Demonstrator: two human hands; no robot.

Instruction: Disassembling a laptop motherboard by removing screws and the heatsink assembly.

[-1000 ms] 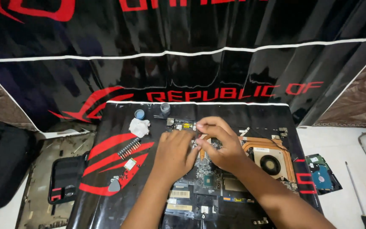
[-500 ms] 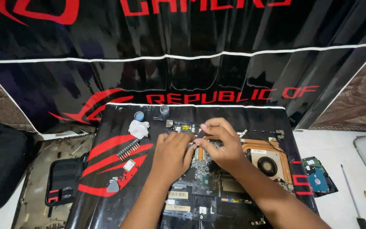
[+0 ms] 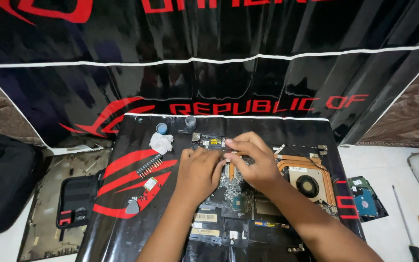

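Still, both hands (image 3: 229, 167) stay pinching over the laptop board (image 3: 229, 204).

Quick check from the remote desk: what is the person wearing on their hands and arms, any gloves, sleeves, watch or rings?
Both are bare. The left hand and right hand have no gloves, and no rings show on the visible fingers. Both forearms are uncovered as far as the bottom edge of the picture, with no sleeve, watch, wrist strap or band in sight.
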